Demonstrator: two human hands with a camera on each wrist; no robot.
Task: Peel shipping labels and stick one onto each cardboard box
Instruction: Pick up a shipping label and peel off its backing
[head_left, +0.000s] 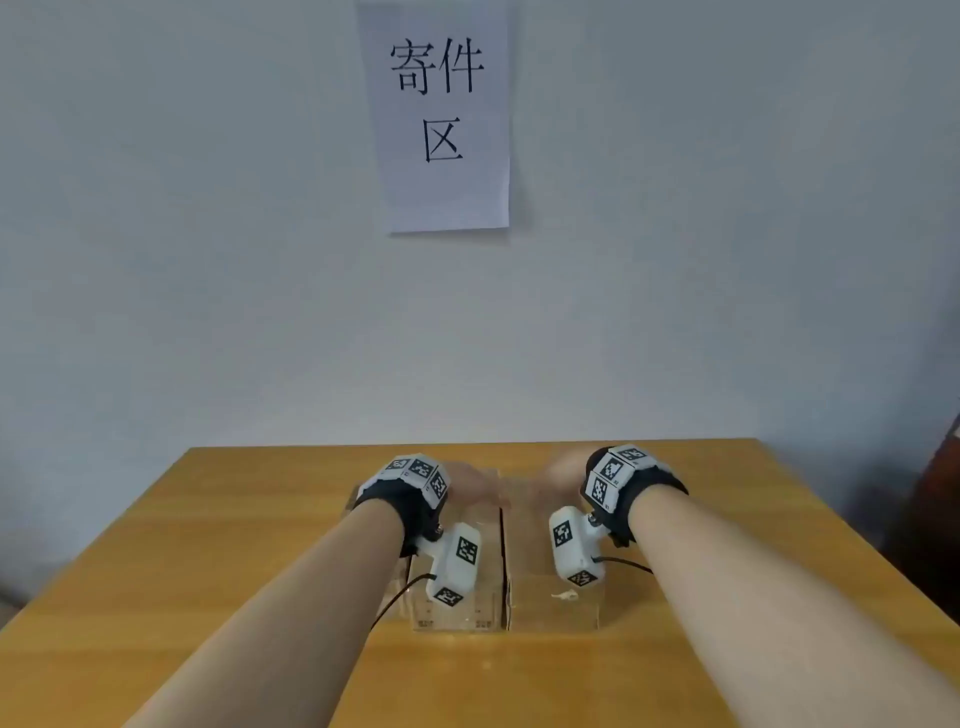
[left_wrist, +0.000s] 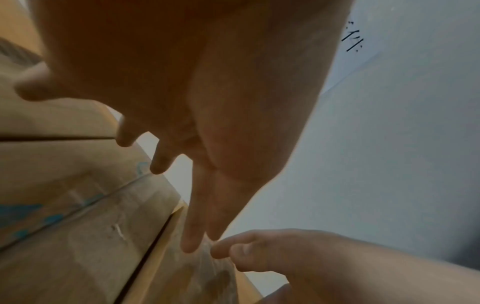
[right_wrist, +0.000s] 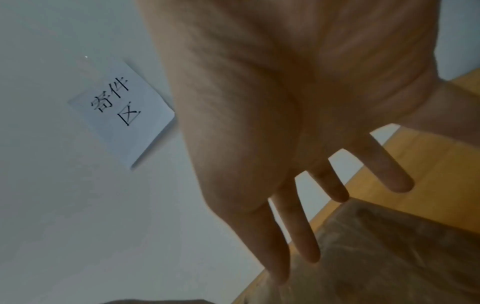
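Two brown cardboard boxes stand side by side on the table: the left box (head_left: 452, 618) and the right box (head_left: 550, 608). My left hand (head_left: 472, 488) lies palm down over the far part of the left box (left_wrist: 64, 185), fingers straight. In the left wrist view its thumb and forefinger (left_wrist: 193, 230) reach a crinkled clear film (left_wrist: 215, 271) on the right box (left_wrist: 166, 283). My right hand (head_left: 566, 470) hovers over the far part of the right box (right_wrist: 389, 246), fingers (right_wrist: 303, 236) straight and spread. I see no shipping label in any view.
The boxes sit mid-table on a yellow wooden table (head_left: 208, 571) pushed against a pale wall. A white paper sign (head_left: 441, 114) with black characters hangs on the wall above. A dark object (head_left: 935, 519) stands past the table's right edge.
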